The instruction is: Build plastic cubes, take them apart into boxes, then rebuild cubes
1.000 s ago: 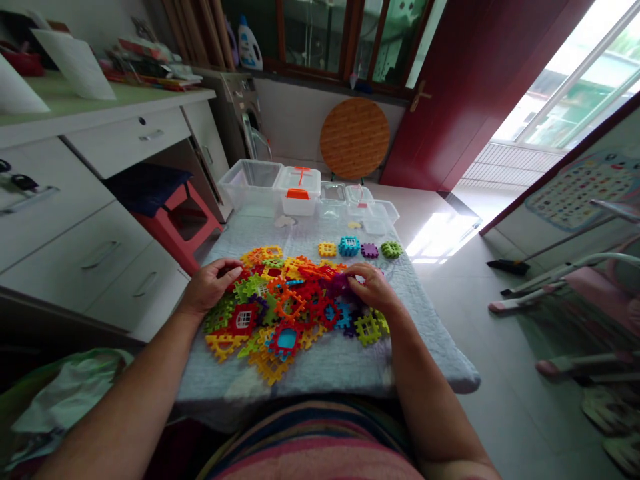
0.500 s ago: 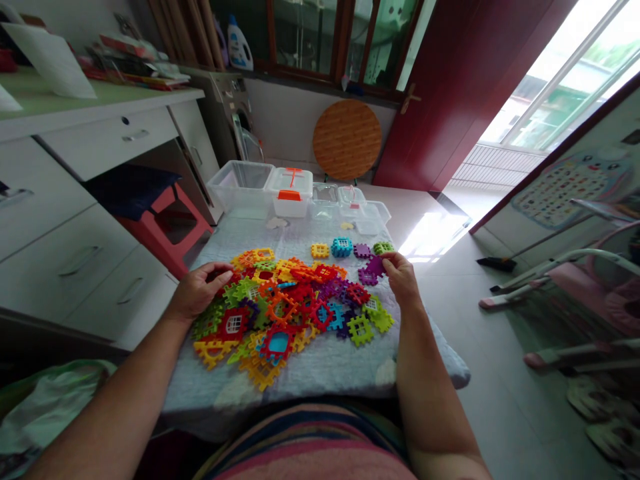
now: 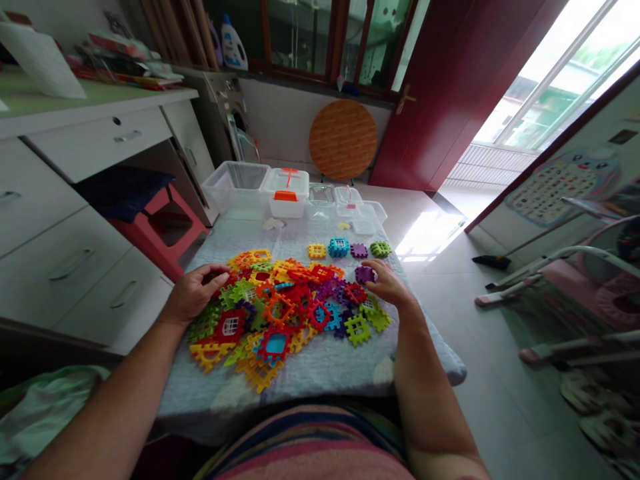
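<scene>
My right hand [image 3: 387, 283] is at the right of the table, its thumb and fingers at the edges of a purple interlocking building piece [image 3: 365, 274] lying flat on the cloth. At the left edge of a heap of colourful plastic building pieces [image 3: 280, 310], my left hand [image 3: 196, 292] rests with loosely bent fingers, thumb apart, nothing visible in it. Beyond the heap a row runs across the cloth: a yellow piece [image 3: 317, 251], blue pieces [image 3: 339, 247], a purple piece [image 3: 359, 251] and green pieces [image 3: 381, 249].
Clear plastic boxes [image 3: 237, 190] line the table's far end, among them a lidded box with an orange latch [image 3: 286, 196]. A red stool [image 3: 167, 227] stands to the left beside white drawers [image 3: 75, 260]. On the right is a pink folding chair [image 3: 570, 280].
My right hand has brought its purple piece left and down onto the other purple piece, so the two now line up. My left hand stays by the heap. The view shifts slightly.
</scene>
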`<state>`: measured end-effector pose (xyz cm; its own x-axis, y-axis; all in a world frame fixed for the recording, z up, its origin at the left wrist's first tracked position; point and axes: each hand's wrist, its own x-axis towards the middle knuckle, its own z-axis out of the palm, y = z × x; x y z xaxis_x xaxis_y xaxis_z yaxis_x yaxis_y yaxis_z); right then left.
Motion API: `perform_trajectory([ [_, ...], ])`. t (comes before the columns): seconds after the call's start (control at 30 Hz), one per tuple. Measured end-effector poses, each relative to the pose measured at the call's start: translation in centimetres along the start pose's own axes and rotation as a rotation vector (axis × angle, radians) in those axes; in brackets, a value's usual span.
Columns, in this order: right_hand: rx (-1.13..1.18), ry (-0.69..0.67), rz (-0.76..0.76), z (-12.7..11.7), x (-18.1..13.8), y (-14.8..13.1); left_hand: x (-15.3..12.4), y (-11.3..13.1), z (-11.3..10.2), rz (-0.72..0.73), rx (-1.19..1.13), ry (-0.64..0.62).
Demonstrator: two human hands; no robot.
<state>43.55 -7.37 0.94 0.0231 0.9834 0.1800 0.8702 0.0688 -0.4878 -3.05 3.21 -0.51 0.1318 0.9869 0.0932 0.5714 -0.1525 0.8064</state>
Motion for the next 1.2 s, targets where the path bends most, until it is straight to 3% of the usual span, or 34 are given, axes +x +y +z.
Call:
perform_trajectory([
  [0.17,-0.141,-0.149,0.003,-0.9,0.7,-0.5,-0.1,0.3,-0.1,-0.004,0.014,-0.003],
  [0.8,-0.34,-0.33,-0.031,-1.8,2.5,-1.9,0.0,0.1,-0.2,-0.006,-0.005,-0.016],
  [1.03,-0.4,-0.161,-0.036,-4.0,7.0,-1.8,-0.2,0.2,-0.2,-0.017,0.013,-0.018],
  [1.2,-0.463,-0.277,-0.014,-3.8,10.3,-1.3,-0.1,0.1,-0.2,-0.009,0.035,-0.012],
])
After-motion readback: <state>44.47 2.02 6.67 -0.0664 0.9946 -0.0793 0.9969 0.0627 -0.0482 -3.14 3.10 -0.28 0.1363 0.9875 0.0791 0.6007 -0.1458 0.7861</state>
